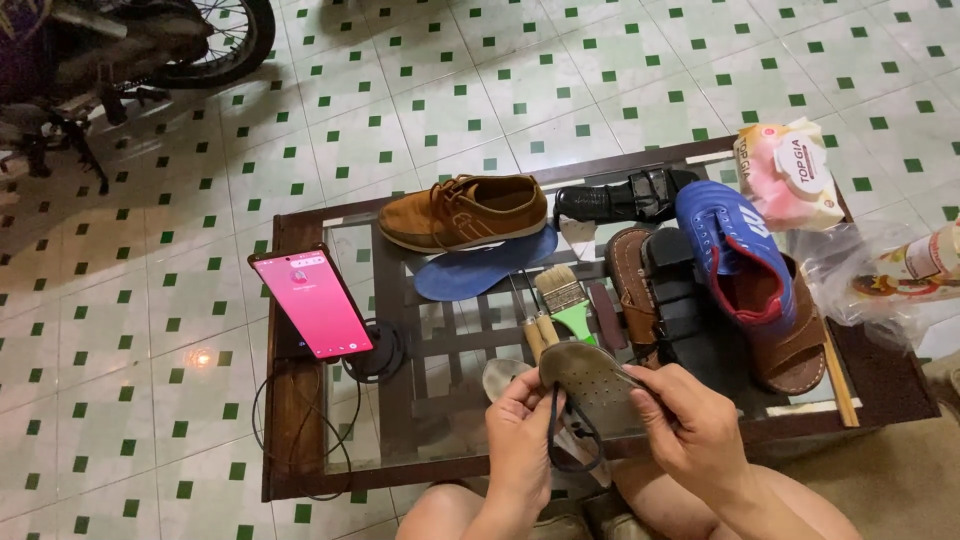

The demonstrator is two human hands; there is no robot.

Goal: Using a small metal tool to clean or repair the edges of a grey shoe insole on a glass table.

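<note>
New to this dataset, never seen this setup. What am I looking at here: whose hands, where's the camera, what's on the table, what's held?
There is no machine here. One camera sits on a person's head and looks down, so the two hands at the bottom are that person's own, with their bare knees below.

Both hands hold a worn grey sandal sole-up. The left hand pinches its black strap; the right hand grips the sole's other end.

In front is a low glass-topped table. On it: a brown shoe, a blue insole, a black shoe, a blue shoe lying on brown sandals, a brush, a lit phone on a stand, and a pack of tissues.

The floor is white tile with green squares. A parked motorbike shows at top left.
</note>
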